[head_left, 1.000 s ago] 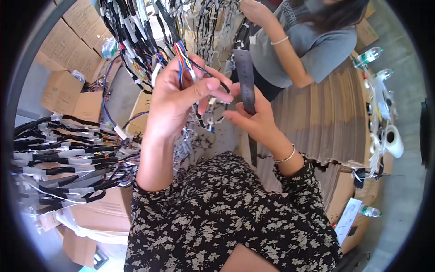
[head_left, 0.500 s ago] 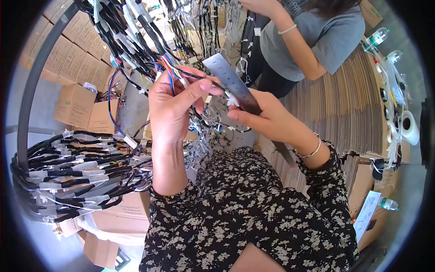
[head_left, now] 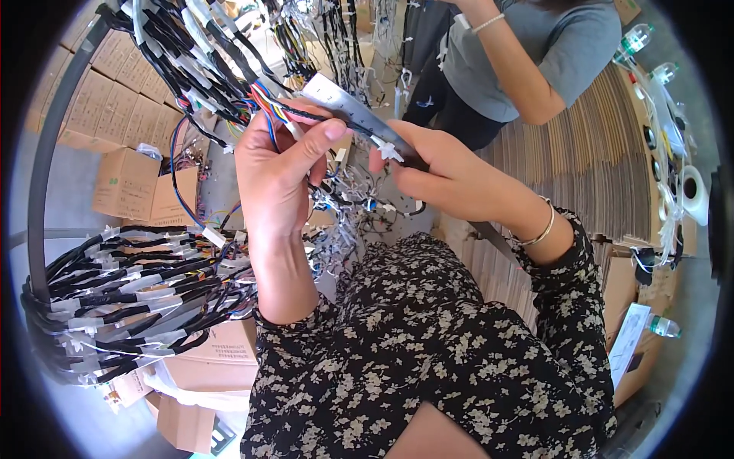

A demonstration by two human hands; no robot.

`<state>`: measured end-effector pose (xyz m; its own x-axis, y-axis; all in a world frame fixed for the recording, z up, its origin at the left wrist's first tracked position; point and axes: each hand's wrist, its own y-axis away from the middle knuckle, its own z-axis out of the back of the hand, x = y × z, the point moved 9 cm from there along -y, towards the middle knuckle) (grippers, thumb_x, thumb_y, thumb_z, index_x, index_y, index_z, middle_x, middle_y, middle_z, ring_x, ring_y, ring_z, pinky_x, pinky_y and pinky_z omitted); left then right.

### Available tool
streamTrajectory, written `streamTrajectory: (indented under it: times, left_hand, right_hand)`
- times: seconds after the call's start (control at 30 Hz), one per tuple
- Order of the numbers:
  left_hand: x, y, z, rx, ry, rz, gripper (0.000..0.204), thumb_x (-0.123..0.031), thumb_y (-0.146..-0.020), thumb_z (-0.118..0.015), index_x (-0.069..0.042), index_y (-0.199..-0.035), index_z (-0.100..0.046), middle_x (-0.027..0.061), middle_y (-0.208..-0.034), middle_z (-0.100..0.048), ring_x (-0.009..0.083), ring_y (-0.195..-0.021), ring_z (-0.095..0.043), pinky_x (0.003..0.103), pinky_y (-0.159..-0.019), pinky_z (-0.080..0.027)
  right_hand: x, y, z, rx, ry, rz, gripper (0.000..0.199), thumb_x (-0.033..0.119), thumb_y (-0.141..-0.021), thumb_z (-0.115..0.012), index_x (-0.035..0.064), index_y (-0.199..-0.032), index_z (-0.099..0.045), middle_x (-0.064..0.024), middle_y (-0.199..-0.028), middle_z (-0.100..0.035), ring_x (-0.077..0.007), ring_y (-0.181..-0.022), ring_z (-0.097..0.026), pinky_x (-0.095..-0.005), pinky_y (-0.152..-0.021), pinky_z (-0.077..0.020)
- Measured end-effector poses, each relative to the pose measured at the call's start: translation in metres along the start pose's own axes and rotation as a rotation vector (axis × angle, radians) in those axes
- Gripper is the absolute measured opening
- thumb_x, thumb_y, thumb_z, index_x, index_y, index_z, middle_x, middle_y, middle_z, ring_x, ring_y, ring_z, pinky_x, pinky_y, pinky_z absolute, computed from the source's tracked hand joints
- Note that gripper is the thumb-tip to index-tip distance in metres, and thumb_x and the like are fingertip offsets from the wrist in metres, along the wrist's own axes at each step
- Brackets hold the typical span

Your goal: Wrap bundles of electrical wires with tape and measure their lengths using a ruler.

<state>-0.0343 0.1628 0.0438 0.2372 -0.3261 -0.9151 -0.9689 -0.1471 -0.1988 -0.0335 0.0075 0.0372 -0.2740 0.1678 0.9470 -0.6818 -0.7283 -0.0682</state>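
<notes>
My left hand point(head_left: 275, 168) is closed on a black-taped wire harness point(head_left: 306, 115), thumb on top, with red, blue, yellow and white wires fanning out near the fingers. A metal ruler point(head_left: 345, 105) slants behind the harness, its lower end running under my right wrist. My right hand point(head_left: 447, 172) grips that ruler and pinches around the harness end, where a small white plastic clip point(head_left: 390, 151) sits by the thumb. Harness and ruler lie alongside each other between the two hands. The tips of some right-hand fingers are hidden.
Bundles of taped harnesses hang at upper left, and more harnesses point(head_left: 138, 298) lie over a rack rail point(head_left: 38, 191) at left. Cartons point(head_left: 122, 180) stand beyond. A co-worker in a grey shirt point(head_left: 573, 69) stands at upper right by stacked flat cardboard point(head_left: 573, 168).
Both hands have shifted left with the harness and ruler. The ruler has tipped flatter and now lies closer along the harness. The co-worker's raised arm has moved slightly.
</notes>
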Motion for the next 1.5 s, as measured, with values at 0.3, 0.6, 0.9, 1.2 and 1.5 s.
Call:
streamTrajectory:
  times: [0.3,0.6,0.9,1.2,1.5]
  left_hand:
    - [-0.003,0.001,0.001,-0.004,-0.011,-0.019,0.019,-0.001,-0.077,-0.08,-0.001,-0.09,-0.065,0.0042,-0.072,-0.066,0.0054,-0.048,-0.05,0.018,-0.041,-0.036]
    - [-0.011,0.001,-0.003,-0.006,-0.082,-0.023,0.018,-0.001,-0.079,-0.079,-0.003,-0.087,-0.063,0.004,-0.072,-0.066,0.0044,-0.047,-0.049,0.018,-0.04,-0.035]
    - [-0.012,0.004,-0.005,0.057,-0.192,0.014,0.021,-0.001,-0.084,-0.074,-0.003,-0.098,-0.058,0.0061,-0.078,-0.07,0.0055,-0.062,-0.063,0.016,-0.045,-0.04]
    - [-0.017,0.019,-0.006,0.092,-0.187,0.037,0.049,-0.001,-0.088,-0.067,0.0,-0.133,-0.046,0.0092,-0.096,-0.068,0.0104,-0.08,-0.065,0.022,-0.064,-0.049]
    - [-0.008,0.029,0.012,-0.006,-0.05,-0.06,0.032,-0.002,-0.101,-0.043,0.003,-0.132,-0.05,0.0138,-0.114,-0.065,0.0146,-0.095,-0.064,0.03,-0.085,-0.054]
  right_hand:
    - [0.007,-0.004,-0.001,0.026,0.037,0.0,0.031,0.026,-0.099,-0.055,-0.0021,-0.111,-0.052,-0.0076,-0.076,-0.053,-0.0145,-0.07,-0.047,-0.0318,-0.065,-0.0426]
    - [0.006,-0.001,-0.004,0.064,-0.087,-0.037,0.023,0.025,-0.102,-0.051,0.0035,-0.104,-0.058,0.0051,-0.068,-0.044,-0.0039,-0.06,-0.04,-0.0216,-0.054,-0.0335]
    - [0.009,0.007,-0.013,0.132,-0.029,-0.134,0.023,0.02,-0.103,-0.045,0.0011,-0.105,-0.057,-0.007,-0.08,-0.06,-0.0139,-0.073,-0.053,-0.0308,-0.069,-0.0441]
    - [0.015,0.003,-0.022,0.125,0.159,-0.113,0.022,0.02,-0.103,-0.044,0.0022,-0.107,-0.056,-0.0135,-0.072,-0.058,-0.0228,-0.061,-0.055,-0.0358,-0.06,-0.0428]
    - [0.029,-0.002,-0.028,0.074,0.418,-0.032,0.018,0.012,-0.1,-0.044,-0.0024,-0.109,-0.049,-0.0211,-0.07,-0.058,-0.0418,-0.068,-0.061,-0.0458,-0.061,-0.0451]
